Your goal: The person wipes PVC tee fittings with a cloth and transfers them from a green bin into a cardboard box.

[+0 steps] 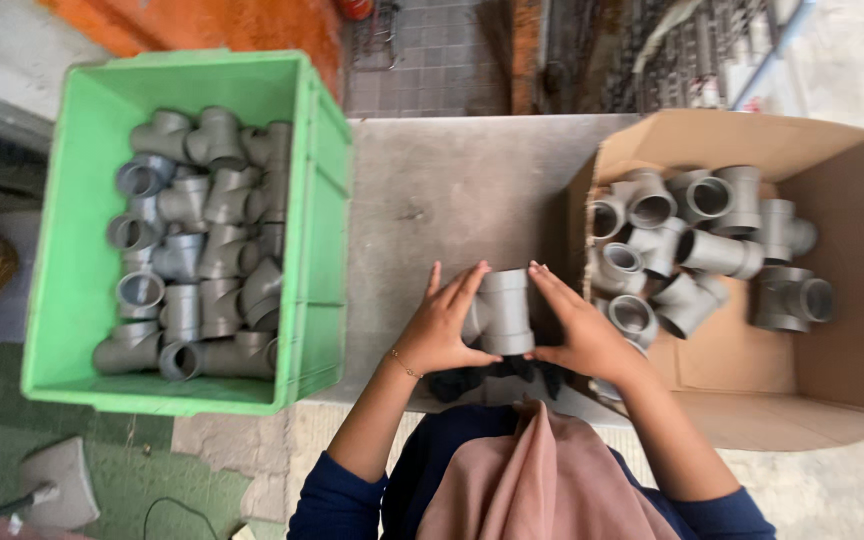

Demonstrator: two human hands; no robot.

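Seen from above: both hands, left hand (439, 330) and right hand (580, 330), clasp a grey pipe tee (504, 311) over a grey table (432, 190) (green crate (72, 270) left, cardboard box (852, 330) right, both holding similar fittings).

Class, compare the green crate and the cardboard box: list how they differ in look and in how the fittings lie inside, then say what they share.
The green crate is rigid plastic with straight walls; the cardboard box is brown with open flaps. In the crate the grey fittings are packed close together; in the box the fittings lie looser, leaving bare floor. The crate is by the left hand, the box by the right hand. Both hold grey pipe tees.
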